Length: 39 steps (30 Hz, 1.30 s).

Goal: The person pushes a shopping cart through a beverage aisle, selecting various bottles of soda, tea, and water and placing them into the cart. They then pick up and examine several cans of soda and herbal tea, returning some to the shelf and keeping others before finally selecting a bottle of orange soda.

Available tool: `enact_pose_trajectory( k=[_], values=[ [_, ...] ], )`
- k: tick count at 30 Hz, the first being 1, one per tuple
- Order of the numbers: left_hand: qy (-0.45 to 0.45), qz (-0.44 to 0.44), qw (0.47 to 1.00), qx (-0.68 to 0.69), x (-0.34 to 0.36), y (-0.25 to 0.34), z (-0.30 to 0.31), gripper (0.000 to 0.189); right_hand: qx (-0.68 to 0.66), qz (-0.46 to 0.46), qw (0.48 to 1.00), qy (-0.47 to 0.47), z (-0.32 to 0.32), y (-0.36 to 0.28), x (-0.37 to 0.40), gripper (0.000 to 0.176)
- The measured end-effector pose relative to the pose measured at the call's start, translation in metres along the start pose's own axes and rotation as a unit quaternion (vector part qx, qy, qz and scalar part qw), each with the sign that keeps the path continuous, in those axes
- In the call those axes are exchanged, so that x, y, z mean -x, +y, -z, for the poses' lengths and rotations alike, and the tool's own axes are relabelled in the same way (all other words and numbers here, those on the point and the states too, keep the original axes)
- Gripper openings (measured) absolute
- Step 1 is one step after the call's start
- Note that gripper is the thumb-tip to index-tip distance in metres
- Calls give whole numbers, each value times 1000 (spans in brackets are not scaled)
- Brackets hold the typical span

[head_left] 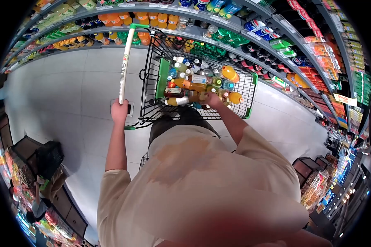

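Observation:
My left hand [119,110] is closed round the near end of the shopping cart's white handle [125,66]. Inside the black wire shopping cart [146,88], many drink bottles lie heaped together. My right hand [213,100] reaches in over the near side, its fingers closed at the end of a brown bottle [196,97]; part of that bottle is hidden by the hand and its neighbours. Close by are an orange-brown bottle [189,85], an orange drink bottle [235,97] and another orange drink bottle [230,74].
Shelves of bottled drinks [160,19] curve along the far side, with more soft drinks [268,31] to the right. A yellow price sign [345,100] sticks out there. Dark display bins [29,154] stand at the lower left, near another person [38,206]. Grey tiled floor [66,94] surrounds the cart.

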State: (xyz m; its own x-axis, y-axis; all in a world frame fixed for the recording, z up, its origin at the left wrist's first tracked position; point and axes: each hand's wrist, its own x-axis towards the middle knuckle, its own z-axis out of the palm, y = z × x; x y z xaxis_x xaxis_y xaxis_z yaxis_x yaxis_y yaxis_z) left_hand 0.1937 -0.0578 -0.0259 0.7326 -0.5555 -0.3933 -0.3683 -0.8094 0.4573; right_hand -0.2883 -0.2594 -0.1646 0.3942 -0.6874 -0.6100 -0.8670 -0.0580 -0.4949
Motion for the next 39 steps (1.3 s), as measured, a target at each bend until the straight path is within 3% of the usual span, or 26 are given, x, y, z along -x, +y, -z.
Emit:
enact_pose_trajectory(
  k=[1,2,3,4,5,8,9,12,13,14,15,16,18,20,23,26,27,31,34,35,38,39],
  values=[
    [7,2,1000,-7,3,5,2,38,63,24,997,24,16,-7,-14,42],
    [13,4,1000,-16,4,8,2,38,124,2,992,-40,39,-27,-34,46],
    [23,2,1000,-15,6,8,2,37,171,-30,984,-35,33,-12,-64,52],
    [32,0,999,-13,7,9,1,36,138,51,988,43,39,-6,-79,54],
    [42,-4,999,-12,7,10,-1,36,214,7,976,28,42,-4,-99,51],
    [46,8,999,-7,7,11,-4,34,249,-31,968,-10,45,8,-160,45],
    [45,13,999,-6,8,14,-3,33,254,-6,967,-12,44,13,-169,40],
    [42,24,999,1,9,21,-4,30,203,-56,975,-70,41,7,-211,46],
    [51,21,998,-7,6,23,-5,30,241,-27,969,-41,38,4,-212,53],
    [60,21,998,-14,7,24,-6,30,185,-75,980,-25,37,0,-217,51],
    [69,22,997,-21,10,23,-6,29,182,-68,980,-35,35,1,-226,50],
    [61,36,997,-29,12,26,-4,29,182,-61,980,-48,27,10,-236,49],
    [44,63,996,-40,13,30,-2,29,374,111,917,-86,20,21,-252,33],
    [56,44,997,-37,12,24,-4,31,369,143,913,-99,26,28,-258,34],
    [73,32,996,-44,11,21,-7,34,304,189,928,-107,63,29,-234,42],
    [72,34,996,-50,13,22,-4,36,132,200,967,-86,97,37,-205,45],
    [68,35,996,-50,13,23,-2,36,135,204,965,-96,127,3,-172,40],
    [74,35,997,-16,19,29,2,37,67,179,980,54,135,9,-115,38],
    [318,-228,919,-45,31,35,1,38,13,195,975,104,154,-53,-30,34],
    [295,-265,917,37,43,45,0,40,2,213,970,114,154,-74,-4,32],
    [113,-378,907,148,75,80,-20,44,0,277,955,105,147,-122,63,38],
    [24,-391,903,177,86,106,-25,45,-49,261,959,97,144,-143,87,37]
  ],
)
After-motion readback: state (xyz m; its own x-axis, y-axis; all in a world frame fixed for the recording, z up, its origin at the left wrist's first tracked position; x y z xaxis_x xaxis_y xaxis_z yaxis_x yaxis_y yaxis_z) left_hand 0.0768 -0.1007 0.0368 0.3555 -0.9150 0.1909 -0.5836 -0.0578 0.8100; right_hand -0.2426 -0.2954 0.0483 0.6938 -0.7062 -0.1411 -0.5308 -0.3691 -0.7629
